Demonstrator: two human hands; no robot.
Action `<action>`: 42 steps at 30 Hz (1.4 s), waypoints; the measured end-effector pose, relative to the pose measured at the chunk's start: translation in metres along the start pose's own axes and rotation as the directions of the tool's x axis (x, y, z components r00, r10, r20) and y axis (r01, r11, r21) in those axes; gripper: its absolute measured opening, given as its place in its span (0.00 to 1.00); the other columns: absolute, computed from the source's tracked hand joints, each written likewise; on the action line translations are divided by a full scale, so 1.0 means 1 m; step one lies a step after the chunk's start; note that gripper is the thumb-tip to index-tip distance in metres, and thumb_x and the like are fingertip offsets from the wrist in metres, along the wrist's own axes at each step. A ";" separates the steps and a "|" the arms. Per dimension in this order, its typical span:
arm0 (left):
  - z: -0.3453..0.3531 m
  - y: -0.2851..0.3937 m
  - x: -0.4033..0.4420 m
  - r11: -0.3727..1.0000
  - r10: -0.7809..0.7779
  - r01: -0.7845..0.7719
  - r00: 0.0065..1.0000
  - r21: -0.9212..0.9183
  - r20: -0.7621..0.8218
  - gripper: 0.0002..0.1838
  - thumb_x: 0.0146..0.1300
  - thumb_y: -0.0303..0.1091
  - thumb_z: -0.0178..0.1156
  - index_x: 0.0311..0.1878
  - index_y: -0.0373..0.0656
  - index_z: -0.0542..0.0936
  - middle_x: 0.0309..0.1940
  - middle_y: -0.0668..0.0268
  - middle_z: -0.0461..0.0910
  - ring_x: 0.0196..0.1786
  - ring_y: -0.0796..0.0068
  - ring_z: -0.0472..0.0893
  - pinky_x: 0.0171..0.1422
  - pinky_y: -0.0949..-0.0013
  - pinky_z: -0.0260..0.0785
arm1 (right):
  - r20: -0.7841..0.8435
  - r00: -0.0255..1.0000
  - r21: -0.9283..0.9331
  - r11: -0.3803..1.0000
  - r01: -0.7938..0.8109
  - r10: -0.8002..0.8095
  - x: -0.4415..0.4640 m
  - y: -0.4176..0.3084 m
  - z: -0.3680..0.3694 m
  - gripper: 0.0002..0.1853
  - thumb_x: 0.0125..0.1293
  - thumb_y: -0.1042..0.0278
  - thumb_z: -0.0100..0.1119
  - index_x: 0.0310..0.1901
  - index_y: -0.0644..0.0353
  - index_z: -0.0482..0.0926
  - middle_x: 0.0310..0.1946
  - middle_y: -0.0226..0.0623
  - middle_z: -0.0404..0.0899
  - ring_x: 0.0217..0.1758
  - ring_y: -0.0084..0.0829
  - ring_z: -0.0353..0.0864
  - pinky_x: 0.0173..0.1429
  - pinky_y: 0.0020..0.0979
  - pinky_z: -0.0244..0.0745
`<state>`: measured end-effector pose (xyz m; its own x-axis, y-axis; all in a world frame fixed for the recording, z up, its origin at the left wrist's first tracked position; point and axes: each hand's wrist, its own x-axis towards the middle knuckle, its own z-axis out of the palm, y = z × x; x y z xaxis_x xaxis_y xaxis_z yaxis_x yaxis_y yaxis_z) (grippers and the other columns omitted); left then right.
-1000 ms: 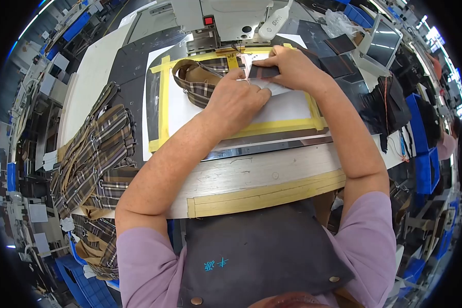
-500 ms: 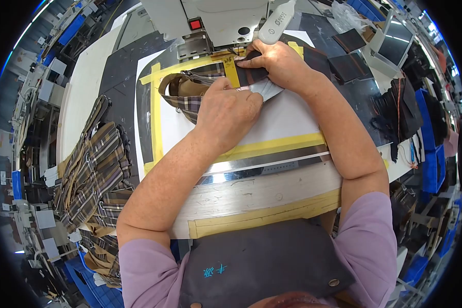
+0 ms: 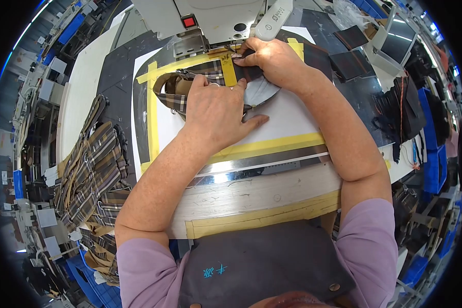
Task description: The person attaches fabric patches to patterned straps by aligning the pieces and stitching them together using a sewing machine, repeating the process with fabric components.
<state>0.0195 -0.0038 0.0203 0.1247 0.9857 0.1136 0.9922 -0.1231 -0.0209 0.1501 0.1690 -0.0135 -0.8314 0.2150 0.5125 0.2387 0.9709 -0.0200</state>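
Observation:
Under the head of a sewing machine (image 3: 210, 20), a plaid fabric piece (image 3: 164, 92) with a zipper lies on a white sheet (image 3: 287, 115) edged with yellow tape. My left hand (image 3: 215, 110) rests on this piece with its fingers spread, the thumb pointing right. Close to the needle area, my right hand (image 3: 274, 59) has thumb and forefinger around the edge of a dark fabric piece (image 3: 249, 73). A yellow strip (image 3: 228, 72) lies between the two hands. Grey lining (image 3: 262, 92) shows below my right hand. The fingertips of my right hand are partly hidden beside the machine.
Plaid pieces (image 3: 95, 169) are piled at the table's left. Dark fabric pieces (image 3: 350, 64) lie at the right, near a small screen (image 3: 397, 41) and a dark bundle (image 3: 403, 110). A white handheld-shaped device (image 3: 274, 19) hangs beside the machine head. Blue bins (image 3: 435, 169) stand farther right.
My left hand has moved left and its fingers have spread over the plaid piece. My right hand has shifted slightly left and up with the dark piece. The view has shifted a little.

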 end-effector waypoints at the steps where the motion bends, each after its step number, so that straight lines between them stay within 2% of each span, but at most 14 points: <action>1: 0.001 0.000 0.001 1.000 0.004 -0.004 1.000 -0.003 -0.007 0.42 0.59 0.72 0.63 0.59 0.41 0.84 0.18 0.68 0.80 0.25 0.68 0.80 0.52 0.61 0.63 | -0.009 1.000 0.002 1.000 -0.004 0.004 0.000 0.000 0.000 0.20 0.52 0.79 0.66 0.48 0.53 0.91 0.53 0.39 0.83 0.48 0.42 0.86 0.53 0.38 0.82; 6: 0.006 -0.003 0.002 0.999 0.004 -0.004 1.000 -0.036 -0.025 0.43 0.60 0.73 0.61 0.59 0.39 0.84 0.17 0.68 0.79 0.23 0.68 0.79 0.48 0.62 0.62 | -0.049 0.999 0.064 0.998 0.000 0.003 -0.003 0.002 0.004 0.25 0.48 0.84 0.67 0.50 0.53 0.90 0.51 0.38 0.82 0.50 0.41 0.85 0.55 0.37 0.82; 9: 0.005 -0.004 0.003 0.999 -0.002 0.002 1.000 -0.053 -0.004 0.43 0.59 0.72 0.62 0.58 0.38 0.84 0.16 0.68 0.79 0.22 0.68 0.79 0.47 0.62 0.62 | -0.040 0.999 0.168 0.986 0.005 0.002 -0.005 0.004 0.000 0.16 0.54 0.77 0.67 0.45 0.51 0.91 0.50 0.31 0.83 0.56 0.39 0.81 0.58 0.36 0.80; 12: 0.000 -0.002 0.004 0.999 -0.025 0.027 0.999 -0.044 0.040 0.38 0.60 0.68 0.65 0.54 0.37 0.85 0.20 0.66 0.84 0.26 0.68 0.84 0.50 0.61 0.63 | 0.004 0.999 0.174 0.984 0.043 -0.045 -0.006 0.005 -0.003 0.23 0.45 0.87 0.66 0.44 0.56 0.91 0.46 0.34 0.86 0.53 0.38 0.85 0.58 0.36 0.81; 15: -0.003 -0.001 0.006 0.997 -0.046 0.052 0.993 -0.058 0.105 0.37 0.59 0.66 0.65 0.52 0.38 0.85 0.25 0.64 0.85 0.31 0.68 0.84 0.50 0.61 0.64 | -0.020 0.999 0.142 0.989 0.044 -0.041 -0.005 0.008 0.004 0.21 0.45 0.87 0.66 0.43 0.57 0.91 0.41 0.33 0.88 0.53 0.37 0.85 0.56 0.36 0.81; 18: 0.014 -0.005 0.002 0.996 0.057 -0.072 0.963 -0.047 -0.262 0.38 0.57 0.67 0.67 0.54 0.38 0.85 0.32 0.60 0.83 0.35 0.66 0.82 0.50 0.60 0.65 | -0.042 0.999 0.117 0.993 0.021 -0.016 -0.004 0.008 0.008 0.15 0.51 0.79 0.65 0.39 0.51 0.92 0.38 0.27 0.89 0.51 0.35 0.83 0.54 0.36 0.81; 21: 0.017 -0.004 0.000 0.993 0.080 -0.103 0.940 -0.054 -0.332 0.34 0.56 0.60 0.71 0.51 0.37 0.84 0.40 0.56 0.80 0.42 0.60 0.82 0.51 0.57 0.69 | -0.092 0.994 0.142 0.988 0.063 -0.051 -0.004 0.010 0.010 0.15 0.51 0.78 0.64 0.39 0.52 0.92 0.38 0.29 0.89 0.49 0.37 0.84 0.53 0.37 0.82; 25: 0.016 -0.004 0.000 0.979 0.016 -0.066 0.967 -0.192 -0.253 0.30 0.55 0.53 0.74 0.48 0.36 0.82 0.42 0.55 0.80 0.41 0.53 0.82 0.49 0.56 0.73 | -0.031 0.999 0.227 0.974 -0.002 0.009 -0.001 0.009 0.005 0.15 0.50 0.78 0.64 0.39 0.52 0.92 0.36 0.35 0.89 0.43 0.41 0.87 0.51 0.39 0.82; 30: 0.014 -0.005 -0.001 0.964 0.029 -0.089 0.971 -0.250 -0.236 0.27 0.56 0.50 0.73 0.47 0.35 0.81 0.41 0.54 0.79 0.42 0.50 0.81 0.50 0.55 0.74 | -0.054 0.998 0.185 0.982 0.024 -0.014 -0.004 0.015 0.015 0.12 0.55 0.69 0.63 0.39 0.48 0.92 0.39 0.28 0.89 0.47 0.39 0.85 0.54 0.37 0.81; 31: 0.014 -0.004 -0.001 0.966 0.038 -0.099 0.968 -0.240 -0.246 0.27 0.56 0.49 0.73 0.47 0.36 0.80 0.41 0.54 0.79 0.43 0.50 0.81 0.51 0.54 0.73 | -0.011 1.000 0.180 0.984 0.000 0.002 -0.003 0.015 0.015 0.11 0.56 0.67 0.63 0.39 0.48 0.92 0.40 0.26 0.89 0.50 0.38 0.83 0.56 0.37 0.80; 35: 0.018 -0.007 0.000 0.966 0.092 -0.153 0.958 -0.211 -0.271 0.26 0.56 0.47 0.73 0.48 0.36 0.79 0.39 0.54 0.80 0.43 0.50 0.80 0.53 0.53 0.72 | 0.017 0.999 0.129 0.991 -0.031 0.029 -0.004 0.008 0.007 0.10 0.56 0.65 0.64 0.39 0.48 0.92 0.41 0.25 0.89 0.54 0.36 0.83 0.56 0.35 0.80; 39: 0.017 -0.008 0.000 0.960 0.142 -0.203 0.948 -0.195 -0.286 0.24 0.56 0.45 0.73 0.47 0.35 0.81 0.38 0.55 0.81 0.44 0.50 0.81 0.54 0.54 0.71 | 0.042 0.995 0.121 0.988 -0.093 0.089 0.000 0.008 0.013 0.09 0.56 0.62 0.67 0.37 0.47 0.92 0.44 0.37 0.87 0.54 0.41 0.84 0.55 0.40 0.82; 42: 0.014 -0.004 0.002 0.960 0.156 -0.217 0.940 -0.178 -0.304 0.23 0.56 0.44 0.73 0.45 0.33 0.84 0.38 0.55 0.82 0.46 0.50 0.82 0.57 0.54 0.71 | 0.049 0.997 0.089 0.994 -0.067 0.063 0.001 0.007 0.014 0.08 0.55 0.62 0.68 0.37 0.46 0.92 0.39 0.37 0.88 0.49 0.41 0.85 0.52 0.41 0.82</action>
<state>0.0154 0.0005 0.0064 0.2743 0.8719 0.4057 0.9264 -0.3528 0.1319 0.1439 0.1772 -0.0249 -0.8386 0.2802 0.4671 0.2482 0.9599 -0.1303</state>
